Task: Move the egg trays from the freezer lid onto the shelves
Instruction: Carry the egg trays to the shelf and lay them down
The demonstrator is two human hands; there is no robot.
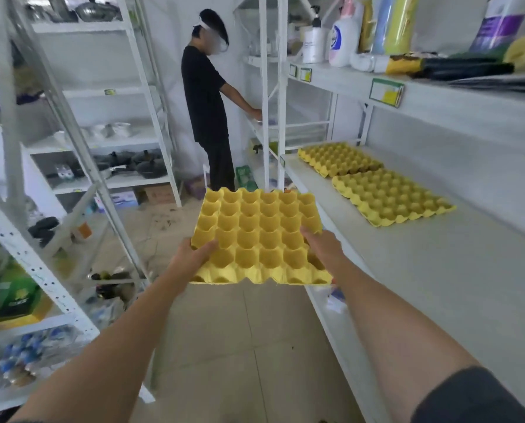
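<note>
Both hands grip an empty yellow egg tray held level over the aisle, the left hand at its near-left corner and the right hand at its right edge, with a white shelf just right of the right hand carrying two more yellow trays beyond it.

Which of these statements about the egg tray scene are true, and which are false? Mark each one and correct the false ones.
1. Both hands hold one yellow egg tray. True: the left hand and right hand grip its near corners.
2. Two egg trays already lie on the shelf. True: a far tray and a nearer tray.
3. The held tray is full of eggs. False: its cups are empty.
4. The held tray rests on the shelf. False: it is held in the air over the aisle floor.
5. Another person stands farther down the aisle. True.
</note>
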